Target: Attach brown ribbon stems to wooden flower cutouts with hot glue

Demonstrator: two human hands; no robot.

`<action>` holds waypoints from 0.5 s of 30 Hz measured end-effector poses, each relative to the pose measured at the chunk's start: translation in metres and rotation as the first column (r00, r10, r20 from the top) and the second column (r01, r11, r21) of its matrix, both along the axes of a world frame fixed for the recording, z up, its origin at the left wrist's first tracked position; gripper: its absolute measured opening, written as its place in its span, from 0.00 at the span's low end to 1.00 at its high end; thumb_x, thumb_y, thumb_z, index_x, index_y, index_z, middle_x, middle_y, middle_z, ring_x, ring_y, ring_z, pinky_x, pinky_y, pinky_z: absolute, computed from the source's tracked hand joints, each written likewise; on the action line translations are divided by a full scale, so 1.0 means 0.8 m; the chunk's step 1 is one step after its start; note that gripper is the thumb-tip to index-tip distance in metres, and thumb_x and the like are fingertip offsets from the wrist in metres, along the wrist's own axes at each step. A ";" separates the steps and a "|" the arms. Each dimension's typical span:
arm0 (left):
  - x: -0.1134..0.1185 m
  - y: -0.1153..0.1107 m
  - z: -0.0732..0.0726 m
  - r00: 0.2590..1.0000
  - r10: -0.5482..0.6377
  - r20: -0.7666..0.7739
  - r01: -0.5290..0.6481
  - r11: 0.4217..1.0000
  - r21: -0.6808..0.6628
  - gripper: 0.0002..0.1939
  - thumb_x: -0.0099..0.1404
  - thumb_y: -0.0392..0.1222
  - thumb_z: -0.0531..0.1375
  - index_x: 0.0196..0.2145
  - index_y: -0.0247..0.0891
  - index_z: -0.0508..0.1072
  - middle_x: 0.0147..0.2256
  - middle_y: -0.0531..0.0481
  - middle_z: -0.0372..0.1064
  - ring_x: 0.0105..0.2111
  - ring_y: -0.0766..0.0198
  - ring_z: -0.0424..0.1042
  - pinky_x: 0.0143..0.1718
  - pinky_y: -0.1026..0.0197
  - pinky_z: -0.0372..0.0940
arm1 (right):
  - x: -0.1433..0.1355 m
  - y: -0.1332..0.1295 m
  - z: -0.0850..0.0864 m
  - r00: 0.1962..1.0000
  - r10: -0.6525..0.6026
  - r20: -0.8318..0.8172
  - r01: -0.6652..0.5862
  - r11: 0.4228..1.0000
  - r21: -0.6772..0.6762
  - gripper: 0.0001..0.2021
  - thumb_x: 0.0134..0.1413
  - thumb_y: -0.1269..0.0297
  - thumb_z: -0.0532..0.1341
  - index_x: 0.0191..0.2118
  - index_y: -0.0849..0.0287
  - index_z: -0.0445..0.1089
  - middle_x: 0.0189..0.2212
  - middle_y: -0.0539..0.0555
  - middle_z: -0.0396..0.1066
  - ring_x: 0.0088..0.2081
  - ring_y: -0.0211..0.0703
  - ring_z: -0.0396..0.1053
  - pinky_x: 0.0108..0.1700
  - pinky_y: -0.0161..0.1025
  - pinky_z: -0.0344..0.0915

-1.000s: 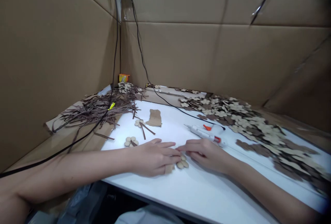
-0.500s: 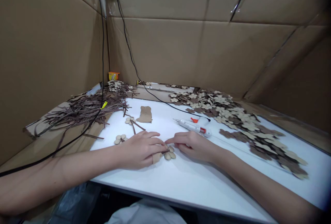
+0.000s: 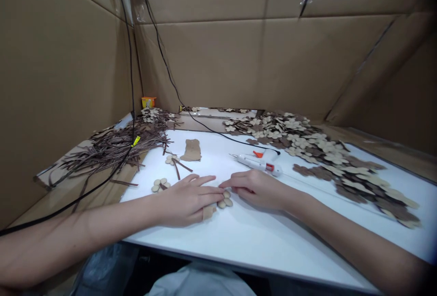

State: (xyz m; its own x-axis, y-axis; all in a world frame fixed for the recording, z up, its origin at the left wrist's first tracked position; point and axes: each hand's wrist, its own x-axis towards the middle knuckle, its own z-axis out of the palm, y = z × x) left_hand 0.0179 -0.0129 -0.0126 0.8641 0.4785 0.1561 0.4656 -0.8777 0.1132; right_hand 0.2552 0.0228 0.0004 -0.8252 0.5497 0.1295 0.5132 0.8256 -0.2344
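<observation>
A small beige flower [image 3: 225, 203] of rounded petals lies on the white board [image 3: 259, 241] between my two hands, partly covered by fingertips. My left hand [image 3: 186, 198] lies low over the board, its fingers stretched out and their tips over the flower's upper left side. A tan strip wraps one of its fingers. My right hand [image 3: 256, 189] rests at the flower's right, fingers curled together and tips at its upper edge; whatever they pinch is hidden. Beyond it lies a white glue gun [image 3: 252, 162], nozzle pointing left.
Two more flowers, one nearer [image 3: 160, 184] and one farther [image 3: 170, 159], lie left with brown strips. A tan scrap [image 3: 192, 150] lies behind. Brown strips [image 3: 112, 150] heap at left; beige and brown flower cutouts [image 3: 307, 143] pile at right. A black cable [image 3: 170, 73] hangs across. Cardboard walls [image 3: 211, 63] surround the board.
The view has shifted slightly. My left fingers reach a little farther over the flower, covering more of its upper part. My right hand stays beside it with fingers curled.
</observation>
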 end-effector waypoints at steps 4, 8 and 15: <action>-0.001 -0.002 -0.002 0.997 0.021 0.073 -0.030 0.991 0.127 0.21 0.69 0.43 0.43 0.55 0.36 0.62 0.55 0.46 0.62 0.60 0.53 0.49 0.55 0.49 0.51 | 0.001 -0.001 0.001 1.000 0.005 0.013 -0.005 1.000 0.007 0.20 0.54 0.76 0.49 0.47 0.55 0.71 0.37 0.53 0.74 0.32 0.37 0.71 0.35 0.32 0.62; -0.001 -0.003 -0.002 0.996 0.005 0.091 -0.017 0.991 0.133 0.19 0.69 0.41 0.43 0.52 0.37 0.65 0.52 0.47 0.66 0.59 0.54 0.52 0.55 0.51 0.51 | 0.002 -0.001 -0.001 1.000 0.017 -0.001 -0.017 1.000 0.013 0.20 0.54 0.76 0.50 0.47 0.53 0.70 0.38 0.51 0.74 0.33 0.37 0.71 0.35 0.33 0.62; 0.000 -0.002 0.000 0.997 0.029 0.076 -0.037 0.994 0.098 0.18 0.68 0.41 0.44 0.52 0.39 0.66 0.51 0.47 0.67 0.57 0.53 0.55 0.54 0.50 0.54 | 0.005 -0.001 -0.003 0.998 0.050 -0.030 -0.048 0.996 0.071 0.20 0.53 0.76 0.49 0.47 0.54 0.70 0.35 0.52 0.74 0.32 0.37 0.70 0.34 0.33 0.62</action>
State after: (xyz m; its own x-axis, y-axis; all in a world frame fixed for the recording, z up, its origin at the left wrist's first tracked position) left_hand 0.0177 -0.0145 -0.0126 0.8322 0.4855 0.2679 0.4881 -0.8706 0.0614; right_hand 0.2595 0.0221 -0.0017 -0.8458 0.4975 0.1929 0.4650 0.8645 -0.1908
